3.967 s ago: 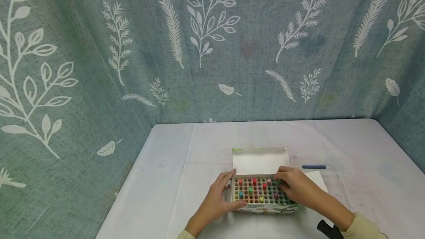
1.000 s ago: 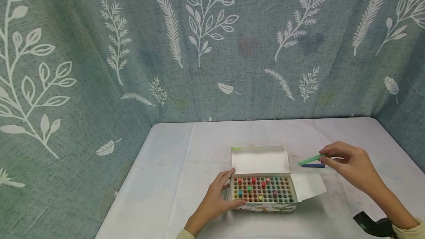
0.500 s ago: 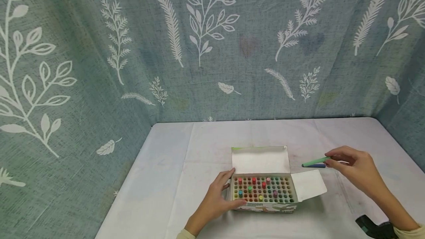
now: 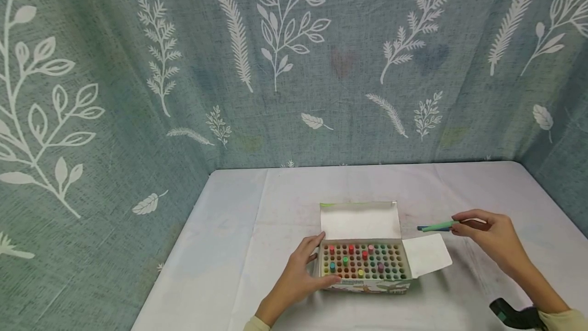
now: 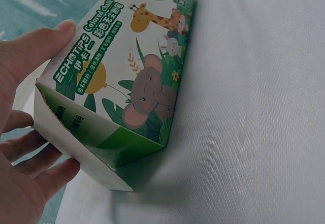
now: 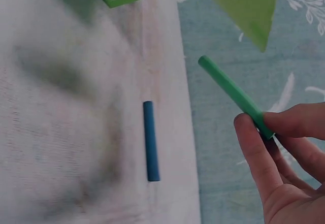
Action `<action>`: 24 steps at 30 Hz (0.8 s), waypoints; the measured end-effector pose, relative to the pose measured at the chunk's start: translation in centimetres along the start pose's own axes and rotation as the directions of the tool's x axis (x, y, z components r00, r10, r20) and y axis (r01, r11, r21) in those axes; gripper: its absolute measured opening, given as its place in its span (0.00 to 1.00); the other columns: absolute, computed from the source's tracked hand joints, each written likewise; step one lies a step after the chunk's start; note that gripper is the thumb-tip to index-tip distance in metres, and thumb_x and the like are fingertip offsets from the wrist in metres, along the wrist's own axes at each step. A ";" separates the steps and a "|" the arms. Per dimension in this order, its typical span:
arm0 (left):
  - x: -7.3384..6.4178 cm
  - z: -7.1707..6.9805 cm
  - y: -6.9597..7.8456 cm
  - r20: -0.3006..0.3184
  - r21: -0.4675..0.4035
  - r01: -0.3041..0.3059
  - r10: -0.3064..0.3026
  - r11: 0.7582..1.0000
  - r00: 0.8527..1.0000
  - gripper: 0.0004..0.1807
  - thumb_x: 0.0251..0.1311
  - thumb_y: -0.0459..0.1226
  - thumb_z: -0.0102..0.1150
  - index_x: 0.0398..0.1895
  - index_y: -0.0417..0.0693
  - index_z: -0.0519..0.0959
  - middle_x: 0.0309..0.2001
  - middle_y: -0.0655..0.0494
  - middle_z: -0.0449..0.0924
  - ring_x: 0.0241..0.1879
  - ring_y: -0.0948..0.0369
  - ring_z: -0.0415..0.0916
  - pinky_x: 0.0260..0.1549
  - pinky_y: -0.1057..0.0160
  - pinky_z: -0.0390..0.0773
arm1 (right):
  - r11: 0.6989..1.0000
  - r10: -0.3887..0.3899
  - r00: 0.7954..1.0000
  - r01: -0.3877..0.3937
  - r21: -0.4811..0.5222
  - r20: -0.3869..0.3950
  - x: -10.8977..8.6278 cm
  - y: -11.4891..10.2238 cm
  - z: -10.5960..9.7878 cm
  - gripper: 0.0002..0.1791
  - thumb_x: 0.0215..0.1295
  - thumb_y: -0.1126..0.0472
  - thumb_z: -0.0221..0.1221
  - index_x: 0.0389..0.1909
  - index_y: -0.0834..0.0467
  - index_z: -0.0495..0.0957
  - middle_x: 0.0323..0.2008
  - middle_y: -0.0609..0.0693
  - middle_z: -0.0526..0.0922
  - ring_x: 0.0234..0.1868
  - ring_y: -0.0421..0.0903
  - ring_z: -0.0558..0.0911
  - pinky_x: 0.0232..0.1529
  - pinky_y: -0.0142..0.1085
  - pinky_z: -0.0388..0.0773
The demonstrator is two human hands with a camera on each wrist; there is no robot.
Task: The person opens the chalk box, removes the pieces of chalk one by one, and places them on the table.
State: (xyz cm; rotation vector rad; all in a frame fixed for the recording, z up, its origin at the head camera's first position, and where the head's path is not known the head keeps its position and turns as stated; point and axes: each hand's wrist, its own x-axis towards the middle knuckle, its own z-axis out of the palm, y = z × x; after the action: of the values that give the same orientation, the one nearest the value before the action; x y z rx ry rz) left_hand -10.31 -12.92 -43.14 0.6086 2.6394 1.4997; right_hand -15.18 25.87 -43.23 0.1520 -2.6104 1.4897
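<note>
While your right hand (image 4: pixel 490 233) pinches the green chalk (image 6: pixel 232 93) near one end, thumb against fingers, let that grip be light, since a thin stick like this could well snap. Its free end points away from your fingertips, toward the box (image 4: pixel 363 287). Just beyond those fingers lies the blue chalk (image 6: pixel 151 141), apart from the green one in the right wrist view; if you lower the stick, do it gently and level, so neither rolls. Your left hand (image 4: pixel 303 269) spans the box's end, thumb at the front and fingers toward the far corner; that hold should be enough to stop it sliding. Between your two hands, the side flap (image 4: pixel 427 255) juts toward your right fingers, so steer clear of it.

Under both hands, the counter (image 4: pixel 257 218) wears a creased white cloth with faint coloured smudges. Past your fingertips, and off to either side of them, hangs a grey-green curtain (image 4: pixel 294 65) printed with white leaves.
</note>
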 end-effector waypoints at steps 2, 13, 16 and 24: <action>0.0 0.0 0.0 0.002 -0.002 0.001 -0.001 1.000 1.000 0.45 0.41 0.44 0.68 0.64 0.44 0.57 0.57 0.48 0.61 0.57 0.50 0.61 0.50 0.54 0.71 | 1.000 0.004 1.000 -0.004 0.027 0.002 0.0 0.6 0.2 0.17 0.56 0.57 0.59 0.41 0.66 0.76 0.34 0.51 0.81 0.31 0.41 0.82 0.30 0.26 0.79; 0.1 0.0 -0.2 0.001 0.003 0.004 -0.004 1.000 1.000 0.46 0.41 0.44 0.68 0.64 0.44 0.57 0.57 0.48 0.61 0.56 0.50 0.61 0.50 0.54 0.71 | 0.992 0.087 0.996 -0.086 0.093 -0.009 0.3 4.3 1.2 0.23 0.55 0.54 0.59 0.43 0.70 0.74 0.33 0.53 0.82 0.30 0.42 0.82 0.30 0.33 0.81; 0.1 0.1 -0.3 -0.001 0.005 0.004 -0.004 1.000 1.000 0.46 0.41 0.45 0.68 0.64 0.44 0.57 0.57 0.48 0.61 0.56 0.50 0.61 0.50 0.54 0.72 | 0.990 0.128 0.992 -0.127 0.055 -0.016 0.5 5.2 1.4 0.24 0.54 0.52 0.60 0.43 0.69 0.74 0.33 0.52 0.81 0.30 0.41 0.82 0.28 0.33 0.81; 0.1 0.1 -0.3 -0.001 0.005 0.005 -0.005 1.000 1.000 0.46 0.41 0.44 0.68 0.64 0.44 0.57 0.56 0.48 0.61 0.56 0.50 0.62 0.50 0.54 0.72 | 0.986 0.168 0.986 -0.168 0.008 -0.015 0.5 5.7 1.9 0.23 0.55 0.53 0.60 0.43 0.68 0.75 0.35 0.56 0.80 0.30 0.43 0.82 0.28 0.29 0.79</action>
State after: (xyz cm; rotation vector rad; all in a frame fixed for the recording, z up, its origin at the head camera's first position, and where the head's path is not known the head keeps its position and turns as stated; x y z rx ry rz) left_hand -10.51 -12.97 -43.45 0.6013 2.6444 1.4928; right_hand -16.67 27.09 -48.98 -0.0808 -2.6636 1.5445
